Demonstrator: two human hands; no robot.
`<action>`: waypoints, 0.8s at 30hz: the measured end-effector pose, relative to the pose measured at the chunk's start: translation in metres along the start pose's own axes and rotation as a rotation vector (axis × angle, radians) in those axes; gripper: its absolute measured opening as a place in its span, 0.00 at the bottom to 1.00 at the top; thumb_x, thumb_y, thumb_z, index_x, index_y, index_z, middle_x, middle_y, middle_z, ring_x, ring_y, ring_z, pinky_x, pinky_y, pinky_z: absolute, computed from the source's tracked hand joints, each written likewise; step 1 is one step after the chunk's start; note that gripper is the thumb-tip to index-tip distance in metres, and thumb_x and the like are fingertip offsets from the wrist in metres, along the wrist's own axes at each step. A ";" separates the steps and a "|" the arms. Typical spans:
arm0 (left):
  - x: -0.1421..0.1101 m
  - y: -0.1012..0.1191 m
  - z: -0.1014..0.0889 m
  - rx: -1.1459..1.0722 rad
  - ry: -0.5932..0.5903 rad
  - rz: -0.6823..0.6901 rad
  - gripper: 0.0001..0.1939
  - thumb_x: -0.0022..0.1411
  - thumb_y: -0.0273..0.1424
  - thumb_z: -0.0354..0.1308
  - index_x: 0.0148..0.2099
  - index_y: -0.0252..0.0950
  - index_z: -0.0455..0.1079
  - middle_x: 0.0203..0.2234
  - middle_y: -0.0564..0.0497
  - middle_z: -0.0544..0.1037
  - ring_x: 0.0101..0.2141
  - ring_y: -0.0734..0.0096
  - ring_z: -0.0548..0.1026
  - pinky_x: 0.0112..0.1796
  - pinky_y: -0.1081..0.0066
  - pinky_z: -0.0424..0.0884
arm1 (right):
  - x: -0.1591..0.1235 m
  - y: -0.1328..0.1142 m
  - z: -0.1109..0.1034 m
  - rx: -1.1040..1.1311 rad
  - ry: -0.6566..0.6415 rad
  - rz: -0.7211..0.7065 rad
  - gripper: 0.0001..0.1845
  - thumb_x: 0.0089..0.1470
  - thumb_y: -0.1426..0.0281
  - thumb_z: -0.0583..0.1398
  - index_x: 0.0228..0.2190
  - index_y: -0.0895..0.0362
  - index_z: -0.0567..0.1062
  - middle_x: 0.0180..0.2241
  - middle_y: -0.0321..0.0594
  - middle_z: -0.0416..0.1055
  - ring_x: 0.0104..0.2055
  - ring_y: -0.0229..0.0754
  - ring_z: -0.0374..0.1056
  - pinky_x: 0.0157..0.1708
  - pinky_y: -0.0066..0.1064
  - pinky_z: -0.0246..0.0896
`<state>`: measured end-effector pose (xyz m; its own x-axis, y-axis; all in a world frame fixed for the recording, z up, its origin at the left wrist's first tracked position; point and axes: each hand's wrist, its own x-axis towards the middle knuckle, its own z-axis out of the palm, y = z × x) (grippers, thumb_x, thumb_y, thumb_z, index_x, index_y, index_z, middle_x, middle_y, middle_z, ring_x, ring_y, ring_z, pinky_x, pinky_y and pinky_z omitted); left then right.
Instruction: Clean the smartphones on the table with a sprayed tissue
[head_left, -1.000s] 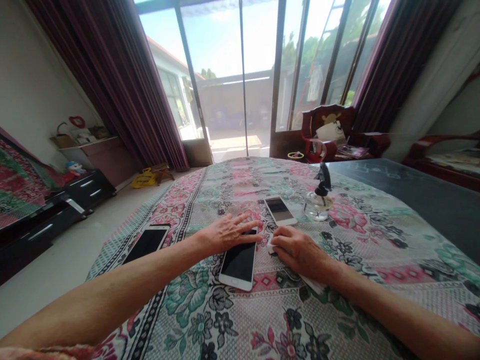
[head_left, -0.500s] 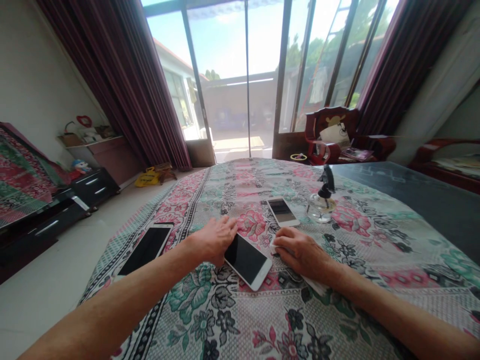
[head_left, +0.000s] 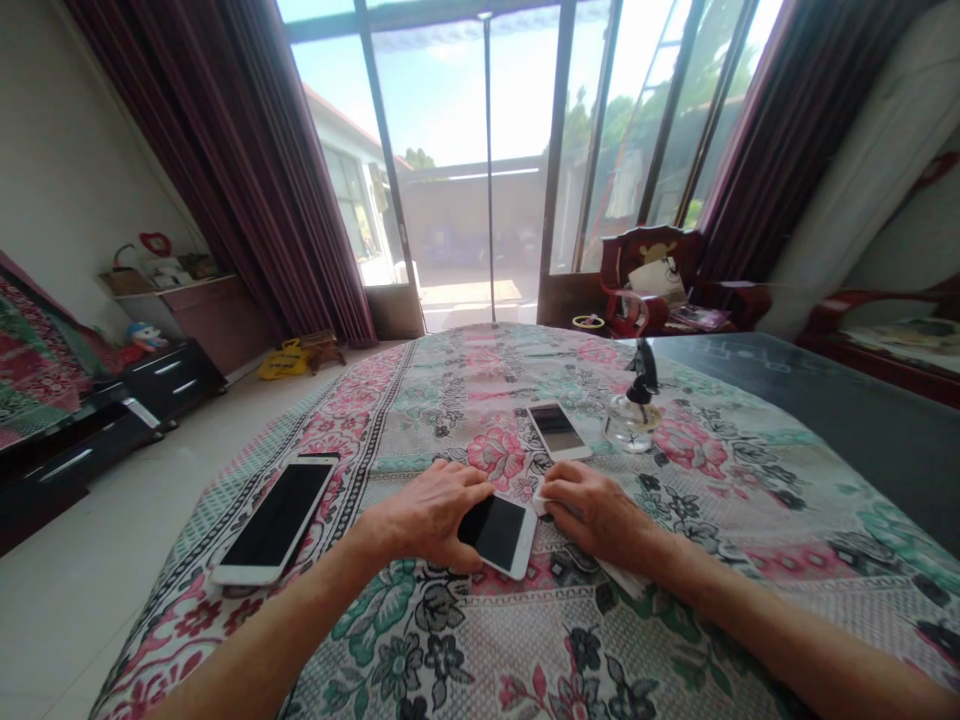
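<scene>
My left hand (head_left: pixel 431 515) spans a white smartphone (head_left: pixel 502 535) that lies face up on the tablecloth, thumb at its near edge and fingers at its far edge, covering its left part. Beside it, my right hand (head_left: pixel 596 510) is closed on a white cloth (head_left: pixel 626 578), mostly hidden under the palm. Another white smartphone (head_left: pixel 559 432) lies just beyond the right hand. To its right stands a clear spray bottle (head_left: pixel 632 420) with a black nozzle. Left of my left forearm rests a larger white-framed smartphone (head_left: pixel 277 520) with a dark screen, on something dark.
A flowered tablecloth (head_left: pixel 517 640) covers the table. To the right is a dark tabletop (head_left: pixel 750 380). Beyond are a red wooden chair (head_left: pixel 649 280), glass doors and purple curtains (head_left: pixel 247 200). A yellow bag (head_left: pixel 285 360) lies on the floor at the left.
My left hand has shifted over the middle phone, its thumb coming to the near edge, and the phone has turned slightly. The right hand keeps the cloth. The view has moved a little.
</scene>
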<state>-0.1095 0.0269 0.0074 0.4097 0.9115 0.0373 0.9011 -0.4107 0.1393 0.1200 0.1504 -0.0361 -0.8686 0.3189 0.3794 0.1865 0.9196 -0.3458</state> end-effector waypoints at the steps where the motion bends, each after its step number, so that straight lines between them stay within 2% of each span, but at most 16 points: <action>1: 0.000 0.001 0.000 0.016 0.006 -0.020 0.35 0.43 0.44 0.66 0.53 0.35 0.66 0.44 0.43 0.74 0.45 0.53 0.71 0.48 0.56 0.64 | 0.000 0.000 0.000 0.006 0.003 0.002 0.10 0.59 0.73 0.52 0.31 0.57 0.73 0.36 0.43 0.68 0.40 0.41 0.65 0.40 0.34 0.63; 5: 0.001 0.005 0.001 0.031 0.029 -0.045 0.38 0.44 0.43 0.65 0.56 0.34 0.62 0.47 0.41 0.72 0.46 0.51 0.70 0.49 0.55 0.64 | 0.000 0.000 -0.002 0.042 -0.006 -0.003 0.09 0.58 0.73 0.52 0.32 0.57 0.73 0.37 0.43 0.68 0.40 0.40 0.65 0.41 0.34 0.63; 8: 0.005 0.006 0.005 -0.028 0.032 0.012 0.39 0.46 0.42 0.64 0.59 0.34 0.60 0.50 0.41 0.70 0.49 0.51 0.69 0.50 0.56 0.64 | 0.000 0.000 -0.004 0.062 -0.011 0.001 0.08 0.57 0.73 0.53 0.33 0.56 0.73 0.38 0.42 0.68 0.41 0.41 0.65 0.41 0.35 0.63; 14: 0.011 0.006 0.012 -0.142 0.047 0.070 0.37 0.47 0.38 0.64 0.59 0.34 0.60 0.50 0.42 0.71 0.48 0.55 0.69 0.50 0.58 0.66 | 0.000 -0.002 -0.004 0.078 0.007 0.012 0.09 0.56 0.73 0.53 0.33 0.56 0.74 0.37 0.43 0.69 0.40 0.41 0.65 0.40 0.35 0.63; 19: 0.013 -0.001 0.016 -0.222 0.085 0.078 0.39 0.45 0.37 0.65 0.59 0.32 0.61 0.49 0.42 0.71 0.48 0.57 0.69 0.51 0.58 0.66 | -0.001 -0.001 0.001 0.051 0.025 0.017 0.10 0.57 0.73 0.53 0.32 0.56 0.74 0.37 0.43 0.68 0.40 0.41 0.65 0.40 0.34 0.62; 24: 0.010 -0.011 0.016 -0.335 0.059 0.023 0.40 0.46 0.38 0.66 0.61 0.37 0.60 0.52 0.43 0.70 0.51 0.57 0.67 0.53 0.55 0.65 | 0.000 -0.005 -0.003 0.050 0.036 0.020 0.10 0.57 0.73 0.53 0.29 0.57 0.74 0.35 0.43 0.68 0.37 0.40 0.64 0.38 0.34 0.62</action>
<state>-0.1132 0.0407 -0.0092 0.4111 0.9061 0.1002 0.7909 -0.4092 0.4549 0.1206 0.1461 -0.0319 -0.8476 0.3456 0.4026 0.1795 0.9008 -0.3953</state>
